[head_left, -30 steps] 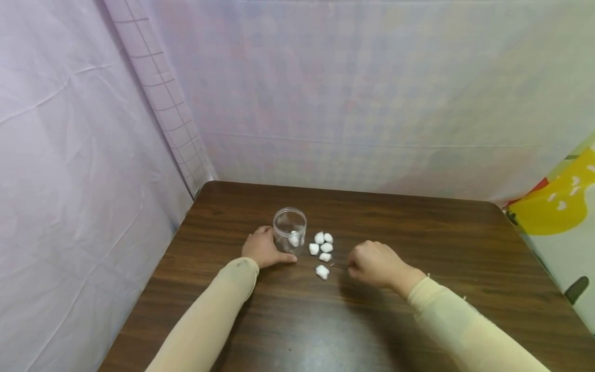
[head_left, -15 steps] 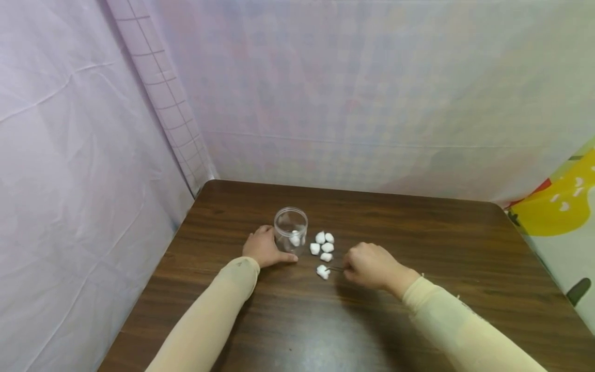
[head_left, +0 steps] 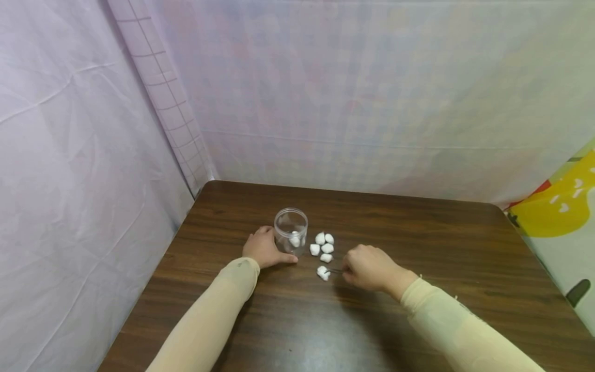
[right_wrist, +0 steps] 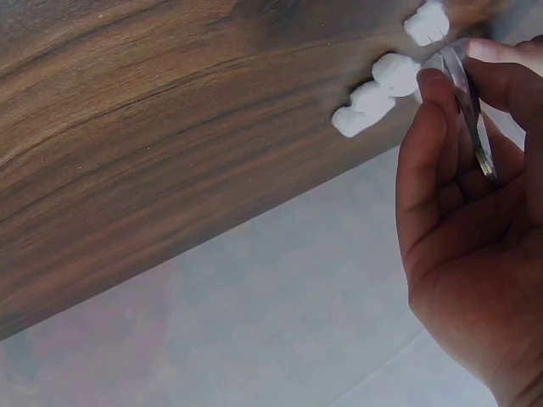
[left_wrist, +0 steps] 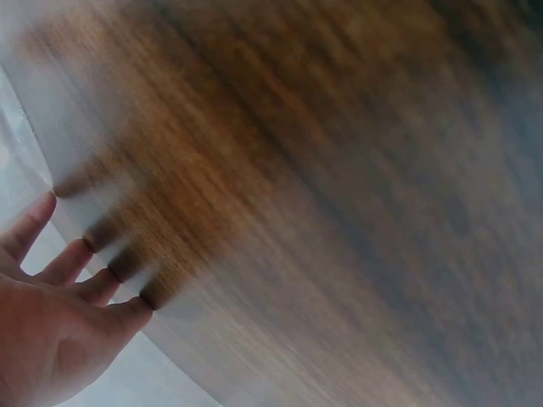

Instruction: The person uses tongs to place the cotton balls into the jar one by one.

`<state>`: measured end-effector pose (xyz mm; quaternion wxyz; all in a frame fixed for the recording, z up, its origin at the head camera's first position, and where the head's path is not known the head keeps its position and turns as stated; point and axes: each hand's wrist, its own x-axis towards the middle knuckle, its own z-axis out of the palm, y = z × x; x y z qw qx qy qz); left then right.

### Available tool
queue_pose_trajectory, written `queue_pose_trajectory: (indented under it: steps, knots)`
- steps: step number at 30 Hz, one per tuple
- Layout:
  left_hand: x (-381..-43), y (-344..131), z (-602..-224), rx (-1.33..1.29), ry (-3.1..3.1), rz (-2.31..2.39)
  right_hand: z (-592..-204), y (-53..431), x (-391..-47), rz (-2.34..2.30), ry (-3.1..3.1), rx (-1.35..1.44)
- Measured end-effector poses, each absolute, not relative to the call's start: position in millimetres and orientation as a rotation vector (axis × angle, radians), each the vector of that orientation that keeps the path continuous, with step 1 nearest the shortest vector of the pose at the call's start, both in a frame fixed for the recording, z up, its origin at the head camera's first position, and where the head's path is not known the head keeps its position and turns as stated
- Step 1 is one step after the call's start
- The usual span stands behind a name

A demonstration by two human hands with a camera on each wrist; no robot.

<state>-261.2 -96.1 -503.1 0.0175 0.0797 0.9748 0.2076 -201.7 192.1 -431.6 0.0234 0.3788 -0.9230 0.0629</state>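
A clear plastic jar [head_left: 290, 227] stands upright on the table with white cotton balls inside. My left hand [head_left: 266, 249] rests against its left side, thumb extended along the front of the base. In the left wrist view the left hand [left_wrist: 68, 318] has its fingers spread and fairly straight. My right hand [head_left: 372, 268] pinches metal tweezers [right_wrist: 471, 110]. Their tips reach the nearest cotton ball [head_left: 323, 273], which lies on the table; whether they squeeze it is too small to tell. More cotton balls [head_left: 327, 248] lie in a cluster right of the jar.
The dark wood-grain table [head_left: 418, 232] has its far edge along a pale checked curtain [head_left: 353, 93]. Another white curtain [head_left: 83, 181] hangs at the left. A yellow patterned cloth [head_left: 553, 212] is at the right.
My right hand has shifted slightly left, bringing the tweezers' tips from beside the cluster onto the nearest cotton ball. The left hand and jar have stayed in place.
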Motion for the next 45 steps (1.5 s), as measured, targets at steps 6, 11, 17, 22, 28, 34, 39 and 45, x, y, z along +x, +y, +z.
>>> queue_pose_trajectory:
  steps: [6, 11, 17, 22, 28, 34, 39, 45]
  knots:
    - [-261, -97, -504, 0.245, 3.03, 0.646, -433, 192, -203, 0.205, -2.857, 1.182]
    - [-260, -97, -502, 0.245, 3.026, 0.642, -434, 192, -204, 0.201, -2.851, 1.187]
    - [-260, -96, -502, 0.252, 3.022, 0.652, -435, 191, -204, 0.189, -2.85, 1.175]
    - [-261, -96, -502, 0.251, 3.023, 0.646, -437, 191, -205, 0.182, -2.848, 1.162]
    - [-261, -96, -505, 0.261, 3.038, 0.667, -439, 190, -204, 0.149, -2.842, 1.145]
    - [-258, -98, -510, 0.27, 3.031, 0.665, -443, 190, -201, 0.119, -2.842, 1.144]
    - [-259, -97, -507, 0.279, 3.044, 0.682, -443, 191, -201, 0.117, -2.805, 1.126]
    - [-258, -96, -503, 0.272, 3.034, 0.671, -441, 193, -203, 0.099, -2.778, 1.147]
